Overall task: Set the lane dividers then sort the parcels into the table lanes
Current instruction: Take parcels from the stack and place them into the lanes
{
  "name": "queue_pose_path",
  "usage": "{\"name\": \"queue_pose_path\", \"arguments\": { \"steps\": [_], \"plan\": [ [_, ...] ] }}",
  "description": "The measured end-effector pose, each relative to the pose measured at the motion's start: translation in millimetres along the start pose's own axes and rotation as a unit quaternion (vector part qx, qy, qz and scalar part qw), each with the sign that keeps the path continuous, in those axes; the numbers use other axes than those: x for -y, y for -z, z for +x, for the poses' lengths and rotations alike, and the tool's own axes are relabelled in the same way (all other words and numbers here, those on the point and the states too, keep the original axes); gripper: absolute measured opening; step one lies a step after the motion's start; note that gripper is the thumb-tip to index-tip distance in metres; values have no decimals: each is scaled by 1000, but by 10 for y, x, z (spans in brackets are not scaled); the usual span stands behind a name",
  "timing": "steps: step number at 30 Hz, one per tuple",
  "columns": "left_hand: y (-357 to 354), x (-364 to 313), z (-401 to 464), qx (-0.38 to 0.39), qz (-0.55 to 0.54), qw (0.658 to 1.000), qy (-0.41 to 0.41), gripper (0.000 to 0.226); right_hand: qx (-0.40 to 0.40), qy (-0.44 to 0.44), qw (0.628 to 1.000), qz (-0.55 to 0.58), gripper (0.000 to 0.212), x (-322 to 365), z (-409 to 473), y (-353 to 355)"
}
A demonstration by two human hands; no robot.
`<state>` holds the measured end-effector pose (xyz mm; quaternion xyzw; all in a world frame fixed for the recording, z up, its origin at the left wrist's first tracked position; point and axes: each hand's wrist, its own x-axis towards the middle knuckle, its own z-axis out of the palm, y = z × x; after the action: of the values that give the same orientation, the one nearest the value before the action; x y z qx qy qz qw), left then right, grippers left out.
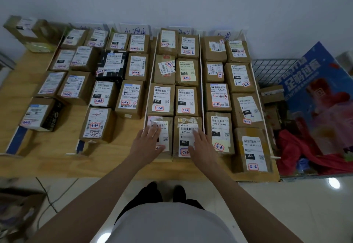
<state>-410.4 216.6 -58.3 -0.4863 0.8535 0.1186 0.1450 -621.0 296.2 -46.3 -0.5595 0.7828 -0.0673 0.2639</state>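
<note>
Several brown cardboard parcels with white labels lie in rows on a wooden table (57, 158), split into lanes by thin white dividers (201, 82). My left hand (148, 143) rests flat, fingers straight, on the nearest parcel (167, 126) of the third lane's left column. My right hand (200, 145) lies flat on the parcel labelled 070 (184, 137) beside it. Another divider (150, 82) runs along that lane's left side.
Paper lane signs (135, 30) stand against the back wall. A wire basket (271, 70) with a blue printed box (315, 93) and red cloth (294, 147) sits right of the table. A cardboard box (17, 210) and a cable lie on the floor at left.
</note>
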Motion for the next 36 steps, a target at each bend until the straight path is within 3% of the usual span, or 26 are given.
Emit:
{"name": "queue_pose_path", "arguments": {
  "steps": [8,15,23,36],
  "plan": [
    [604,352,-154,-65,-29,993,96,68,-38,80,994,-69,57,284,365,529],
    [876,1033,-669,-122,-11,979,166,64,-58,138,985,-91,56,1071,395,640],
    [887,1989,-1378,-151,-28,965,212,62,-99,201,970,-99,53,2189,42,275],
    [759,3464,-2246,-166,-12,964,208,58,-115,196,970,-91,52,3658,-465,-600]
  ]
}}
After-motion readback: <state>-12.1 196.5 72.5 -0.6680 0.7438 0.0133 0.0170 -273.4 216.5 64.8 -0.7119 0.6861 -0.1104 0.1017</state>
